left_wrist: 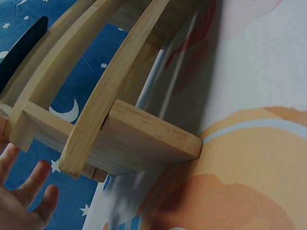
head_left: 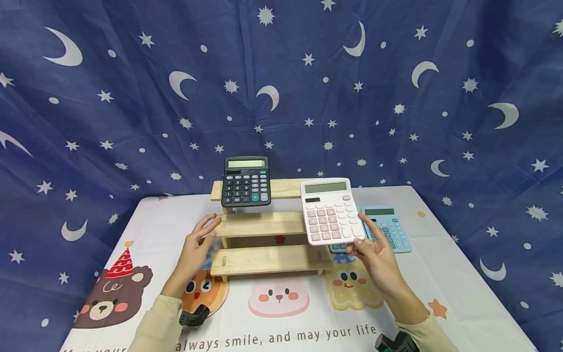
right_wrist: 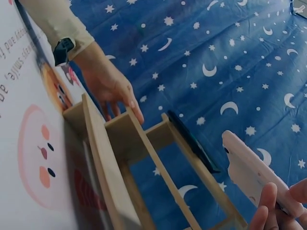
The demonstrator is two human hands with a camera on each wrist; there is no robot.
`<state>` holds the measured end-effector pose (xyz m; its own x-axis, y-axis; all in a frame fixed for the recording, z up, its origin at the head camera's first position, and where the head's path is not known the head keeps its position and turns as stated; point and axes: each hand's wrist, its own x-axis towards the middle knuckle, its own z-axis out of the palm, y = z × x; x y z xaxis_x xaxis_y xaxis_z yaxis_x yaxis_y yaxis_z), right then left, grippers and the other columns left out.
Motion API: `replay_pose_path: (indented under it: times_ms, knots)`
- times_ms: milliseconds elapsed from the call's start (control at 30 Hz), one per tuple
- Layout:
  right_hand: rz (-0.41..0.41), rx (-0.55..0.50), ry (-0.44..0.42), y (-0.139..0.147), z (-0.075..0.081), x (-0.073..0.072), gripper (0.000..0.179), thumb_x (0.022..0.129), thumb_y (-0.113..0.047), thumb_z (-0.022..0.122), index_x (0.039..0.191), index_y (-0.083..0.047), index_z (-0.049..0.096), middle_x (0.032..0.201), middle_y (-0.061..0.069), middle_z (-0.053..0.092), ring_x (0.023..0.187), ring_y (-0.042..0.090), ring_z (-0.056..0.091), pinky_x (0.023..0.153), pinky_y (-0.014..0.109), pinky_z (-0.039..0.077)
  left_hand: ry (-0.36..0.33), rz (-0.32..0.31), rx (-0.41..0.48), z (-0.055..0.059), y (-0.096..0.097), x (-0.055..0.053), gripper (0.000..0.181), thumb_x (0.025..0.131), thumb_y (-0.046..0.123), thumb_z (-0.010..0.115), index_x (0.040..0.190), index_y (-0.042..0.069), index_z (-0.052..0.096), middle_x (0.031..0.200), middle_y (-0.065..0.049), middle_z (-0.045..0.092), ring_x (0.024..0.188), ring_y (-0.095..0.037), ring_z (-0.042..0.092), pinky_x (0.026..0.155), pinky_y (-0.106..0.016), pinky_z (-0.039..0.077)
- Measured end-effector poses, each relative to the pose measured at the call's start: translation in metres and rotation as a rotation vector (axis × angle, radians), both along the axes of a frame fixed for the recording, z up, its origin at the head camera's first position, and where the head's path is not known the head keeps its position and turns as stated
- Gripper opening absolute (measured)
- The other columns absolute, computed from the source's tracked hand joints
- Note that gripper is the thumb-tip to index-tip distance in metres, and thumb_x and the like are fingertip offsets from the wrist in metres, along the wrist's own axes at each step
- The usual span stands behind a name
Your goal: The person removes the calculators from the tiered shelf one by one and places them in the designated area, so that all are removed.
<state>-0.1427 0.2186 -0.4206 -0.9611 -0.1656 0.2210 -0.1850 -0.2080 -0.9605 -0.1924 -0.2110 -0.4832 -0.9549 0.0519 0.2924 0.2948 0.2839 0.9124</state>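
Note:
My right hand [head_left: 375,255] pinches a white calculator with pink keys [head_left: 327,208] by its lower right edge, holding it up in front of the right end of a wooden tiered rack [head_left: 259,260]. In the right wrist view the same white calculator [right_wrist: 256,167] appears edge-on, with fingers at its lower end. At the left end of the middle tier, my left hand [head_left: 195,249] touches the rack with its fingers extended. A black calculator [head_left: 246,182], its display lit, leans on the top tier at the left. Behind the white calculator, a blue calculator [head_left: 398,233] is partly hidden.
A white tablecloth [head_left: 440,259] with cartoon prints and lettering covers the table. Behind it hangs a dark blue curtain [head_left: 308,98] with moons and stars. The blue calculator's surroundings include another blue edge [head_left: 337,248] under the white one.

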Motion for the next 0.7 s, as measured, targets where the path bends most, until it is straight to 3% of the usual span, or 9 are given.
replay_pose_path:
  times_ms: [700]
  knots:
    - [-0.033, -0.008, -0.012, 0.030, -0.007, 0.019, 0.064, 0.105, 0.003, 0.045, 0.159, -0.003, 0.012, 0.099, -0.005, 0.074, 0.083, 0.004, 0.069, 0.078, 0.016, 0.056, 0.001, 0.005, -0.003, 0.000, 0.000, 0.000, 0.040, 0.108, 0.014, 0.047, 0.144, -0.003, 0.053, 0.161, -0.016, 0.036, 0.149, -0.037, 0.031, 0.097, -0.001, 0.037]
